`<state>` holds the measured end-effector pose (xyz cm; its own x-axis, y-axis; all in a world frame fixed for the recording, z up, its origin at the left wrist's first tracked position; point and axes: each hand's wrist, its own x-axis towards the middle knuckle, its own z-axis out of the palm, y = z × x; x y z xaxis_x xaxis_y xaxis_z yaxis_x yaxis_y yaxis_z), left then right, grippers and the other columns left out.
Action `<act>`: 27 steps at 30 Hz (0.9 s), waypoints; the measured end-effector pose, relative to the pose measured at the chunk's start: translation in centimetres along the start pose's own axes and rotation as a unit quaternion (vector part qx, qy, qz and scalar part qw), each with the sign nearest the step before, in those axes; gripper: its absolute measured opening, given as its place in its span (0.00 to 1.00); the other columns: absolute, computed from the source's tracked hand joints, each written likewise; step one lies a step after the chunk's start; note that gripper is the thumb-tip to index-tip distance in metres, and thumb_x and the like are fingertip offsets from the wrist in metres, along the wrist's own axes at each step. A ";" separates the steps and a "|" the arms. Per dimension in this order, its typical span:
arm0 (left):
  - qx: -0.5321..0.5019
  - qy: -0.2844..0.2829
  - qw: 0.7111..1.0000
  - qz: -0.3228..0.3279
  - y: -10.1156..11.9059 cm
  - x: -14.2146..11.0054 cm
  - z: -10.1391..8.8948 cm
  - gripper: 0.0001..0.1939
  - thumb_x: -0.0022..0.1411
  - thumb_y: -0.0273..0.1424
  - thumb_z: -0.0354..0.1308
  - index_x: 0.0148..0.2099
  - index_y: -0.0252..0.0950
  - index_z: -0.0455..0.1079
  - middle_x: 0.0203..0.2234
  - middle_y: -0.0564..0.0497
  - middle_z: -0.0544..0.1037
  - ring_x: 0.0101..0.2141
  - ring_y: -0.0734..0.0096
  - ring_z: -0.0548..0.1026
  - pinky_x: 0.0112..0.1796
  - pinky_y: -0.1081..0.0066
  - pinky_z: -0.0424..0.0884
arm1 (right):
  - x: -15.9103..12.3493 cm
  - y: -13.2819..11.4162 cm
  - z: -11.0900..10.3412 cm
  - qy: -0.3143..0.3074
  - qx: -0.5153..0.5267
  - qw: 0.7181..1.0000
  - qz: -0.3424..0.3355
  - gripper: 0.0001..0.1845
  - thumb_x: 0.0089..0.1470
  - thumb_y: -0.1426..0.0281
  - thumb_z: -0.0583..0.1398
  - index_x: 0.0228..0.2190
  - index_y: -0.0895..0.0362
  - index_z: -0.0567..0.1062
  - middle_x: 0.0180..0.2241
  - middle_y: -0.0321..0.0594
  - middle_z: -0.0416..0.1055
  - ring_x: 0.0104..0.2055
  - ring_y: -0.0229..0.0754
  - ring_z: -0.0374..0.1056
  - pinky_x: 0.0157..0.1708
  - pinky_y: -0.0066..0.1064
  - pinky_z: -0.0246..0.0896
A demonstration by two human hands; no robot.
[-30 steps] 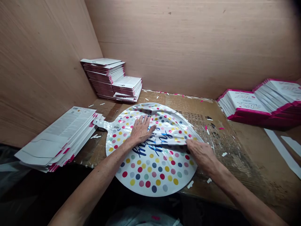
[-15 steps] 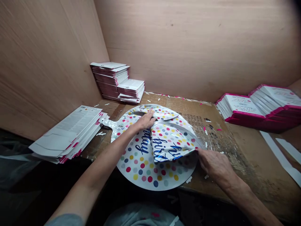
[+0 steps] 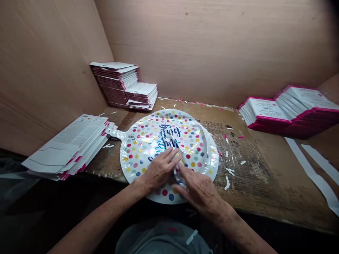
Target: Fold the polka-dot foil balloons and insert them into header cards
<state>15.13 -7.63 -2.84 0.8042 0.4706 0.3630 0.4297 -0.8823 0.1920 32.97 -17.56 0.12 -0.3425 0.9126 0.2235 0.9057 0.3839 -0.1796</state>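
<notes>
A flat foil balloon [image 3: 143,144], white with coloured dots and blue lettering, lies on the cardboard, its narrow neck pointing left. Another dotted round layer [image 3: 213,160] shows past its right edge, seemingly a second balloon underneath. Fingers stretched out, my left hand [image 3: 160,169] lies flat on the balloon near its front middle. Close beside it my right hand [image 3: 202,188] has shiny foil gathered between thumb and fingers at the near side. Part of the lettering and the near fold are hidden under my hands.
Stacked white-and-pink card packs [image 3: 119,83] stand in the back left corner. More pink-edged packs [image 3: 291,113] stand at the right. Flat printed cards [image 3: 69,144] lie at the left edge. White paper strips [image 3: 312,173] and scraps lie on the cardboard [image 3: 246,183]. Wooden walls [image 3: 198,53] rise behind and left.
The folded-over upper layer has been laid out flatter. My left hand has come nearer to me, and my right hand has moved left from the right edge to beside it.
</notes>
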 end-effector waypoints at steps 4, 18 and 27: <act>-0.030 0.060 0.998 -0.022 -1.9 -2.4 0.0 0.15 0.66 0.24 0.50 0.51 0.36 0.73 0.55 0.41 0.75 0.60 0.58 0.69 0.55 0.58 0.71 | -0.3 2.5 0.5 0.049 0.046 0.985 -0.158 0.45 0.52 0.59 0.64 0.65 0.63 0.56 0.63 0.63 0.58 0.66 0.58 0.55 0.59 0.51 0.59; -0.106 0.114 0.941 -0.300 -3.6 -4.6 -0.8 0.10 0.67 0.32 0.51 0.47 0.39 0.72 0.37 0.49 0.82 0.41 0.63 0.80 0.43 0.64 0.76 | 7.9 7.7 3.0 -0.022 0.104 0.993 0.060 0.17 0.63 0.64 0.50 0.37 0.53 0.78 0.32 0.38 0.78 0.33 0.42 0.74 0.31 0.29 0.63; 0.099 0.125 0.952 -0.262 -4.0 -3.3 -1.1 0.33 0.62 0.22 0.48 0.69 0.36 0.51 0.68 0.41 0.56 0.67 0.52 0.54 0.62 0.54 0.59 | 13.8 6.4 4.5 -0.093 0.088 0.962 0.243 0.24 0.56 0.53 0.57 0.16 0.54 0.64 0.18 0.36 0.66 0.24 0.40 0.65 0.23 0.30 0.49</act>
<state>10.31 -5.66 -3.81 0.3453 0.8092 0.4754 0.8343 -0.4966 0.2395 32.91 -1.86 -2.30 0.0561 0.9935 -0.0994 0.9194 -0.0903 -0.3827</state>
